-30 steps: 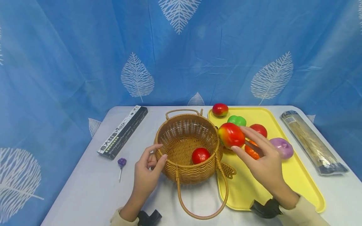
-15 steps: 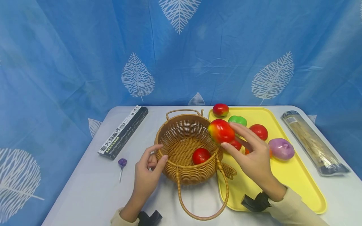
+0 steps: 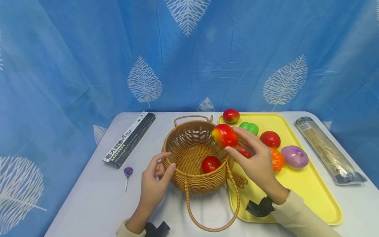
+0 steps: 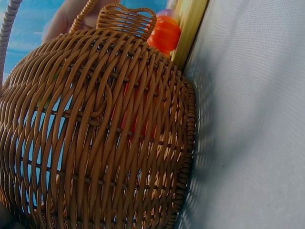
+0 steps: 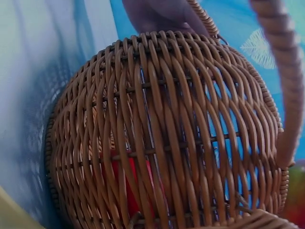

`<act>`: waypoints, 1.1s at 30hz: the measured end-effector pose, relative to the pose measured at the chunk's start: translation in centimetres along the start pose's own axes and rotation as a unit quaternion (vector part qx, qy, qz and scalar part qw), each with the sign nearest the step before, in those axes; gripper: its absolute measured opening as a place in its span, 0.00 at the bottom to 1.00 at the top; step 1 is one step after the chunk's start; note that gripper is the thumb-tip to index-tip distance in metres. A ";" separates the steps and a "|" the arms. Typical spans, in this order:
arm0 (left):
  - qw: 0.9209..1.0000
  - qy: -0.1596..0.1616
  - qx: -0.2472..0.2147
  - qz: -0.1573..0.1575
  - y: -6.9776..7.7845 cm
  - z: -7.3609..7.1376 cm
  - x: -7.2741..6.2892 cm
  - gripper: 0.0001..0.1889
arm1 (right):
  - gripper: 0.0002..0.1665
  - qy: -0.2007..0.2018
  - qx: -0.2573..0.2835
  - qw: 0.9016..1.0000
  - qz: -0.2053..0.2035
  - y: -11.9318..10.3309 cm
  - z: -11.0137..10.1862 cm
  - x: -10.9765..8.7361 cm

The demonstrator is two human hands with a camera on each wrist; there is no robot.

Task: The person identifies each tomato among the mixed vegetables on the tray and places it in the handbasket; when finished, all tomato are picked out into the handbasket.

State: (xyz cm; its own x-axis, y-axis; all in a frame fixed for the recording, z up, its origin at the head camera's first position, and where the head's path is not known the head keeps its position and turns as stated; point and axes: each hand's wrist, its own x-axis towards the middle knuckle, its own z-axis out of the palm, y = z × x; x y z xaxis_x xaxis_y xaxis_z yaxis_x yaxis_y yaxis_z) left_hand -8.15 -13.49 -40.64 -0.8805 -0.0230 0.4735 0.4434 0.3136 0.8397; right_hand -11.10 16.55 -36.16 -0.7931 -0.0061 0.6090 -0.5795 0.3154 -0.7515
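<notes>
In the head view my right hand (image 3: 258, 160) pinches a red and yellow toy mango (image 3: 224, 135) between thumb and fingers, above the right side of a round wicker basket (image 3: 199, 184). My left hand (image 3: 154, 183) grips the basket's left rim, thumb and fingertips right at the edge. Inside the basket lies a shiny red tomato-like fruit (image 3: 211, 164). Both wrist views are filled by the basket's woven wall (image 4: 90, 129), with red showing through the gaps. A blurred part of the mango (image 5: 296, 191) appears at the right edge of the right wrist view.
Right of the basket is a yellow tray (image 3: 305, 194) bearing a green pepper (image 3: 249, 127), a red tomato (image 3: 270, 139), an orange pumpkin-like piece (image 3: 277, 160) and a purple vegetable (image 3: 294, 157). A noodle pack (image 3: 328, 149), pasta box (image 3: 129, 140) and lollipop (image 3: 128, 171) lie farther out.
My right hand has carried the mango leftward from over the tray to over the basket's right part. The left hand and the basket have stayed in place.
</notes>
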 end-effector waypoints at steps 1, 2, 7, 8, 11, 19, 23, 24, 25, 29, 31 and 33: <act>1.000 0.000 0.000 -0.001 0.0 0.0 0.0 0.18 | 0.39 -0.002 0.003 1.000 0.002 0.1 0.1 0.0; 1.000 0.000 0.000 -0.001 0.0 0.0 0.0 0.18 | 0.39 -0.004 0.006 1.000 0.005 0.1 0.2 0.1; 1.000 0.001 0.002 -0.002 0.0 0.0 -0.1 0.18 | 0.37 -0.022 0.002 0.999 0.023 0.4 0.9 0.1; 1.000 0.001 0.003 -0.002 0.0 0.0 -0.1 0.18 | 0.37 -0.025 0.003 0.999 0.026 0.4 1.0 0.1; 1.000 0.000 0.002 -0.003 0.1 0.0 -0.1 0.18 | 0.36 -0.029 0.005 0.999 0.030 0.6 1.4 0.1; 1.000 -0.001 0.000 0.004 0.0 -0.1 0.0 0.18 | 0.36 -0.027 -0.012 0.999 0.030 1.0 1.8 0.1; 1.000 0.000 0.000 0.010 0.0 0.0 0.1 0.18 | 0.35 -0.026 -0.019 0.999 0.036 1.1 1.9 0.1; 1.000 0.000 0.000 0.010 0.0 0.0 0.1 0.18 | 0.34 -0.025 -0.022 0.999 0.038 1.2 1.9 0.1; 1.000 0.000 0.000 0.011 0.1 0.0 0.1 0.18 | 0.33 -0.024 -0.024 0.999 0.042 1.2 1.9 0.1; 1.000 0.001 0.001 0.009 0.1 0.0 0.1 0.18 | 0.27 -0.016 -0.025 0.997 0.065 1.4 1.9 0.1; 1.000 0.001 0.002 0.008 0.1 0.0 0.1 0.18 | 0.24 -0.013 -0.014 0.997 0.076 1.4 1.8 0.1; 1.000 0.001 0.002 0.006 0.1 0.0 0.0 0.18 | 0.23 -0.011 -0.002 0.996 0.083 1.4 1.7 0.1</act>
State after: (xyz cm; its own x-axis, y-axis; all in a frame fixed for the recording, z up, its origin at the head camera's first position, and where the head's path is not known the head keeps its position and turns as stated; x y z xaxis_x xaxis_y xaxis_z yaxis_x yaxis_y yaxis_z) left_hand -8.11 -13.45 -40.51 -0.8744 -0.0214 0.4847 0.4537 0.3181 0.8325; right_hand -12.28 15.34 -37.59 -0.8823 0.0251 0.4701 -0.4387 0.3183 -0.8404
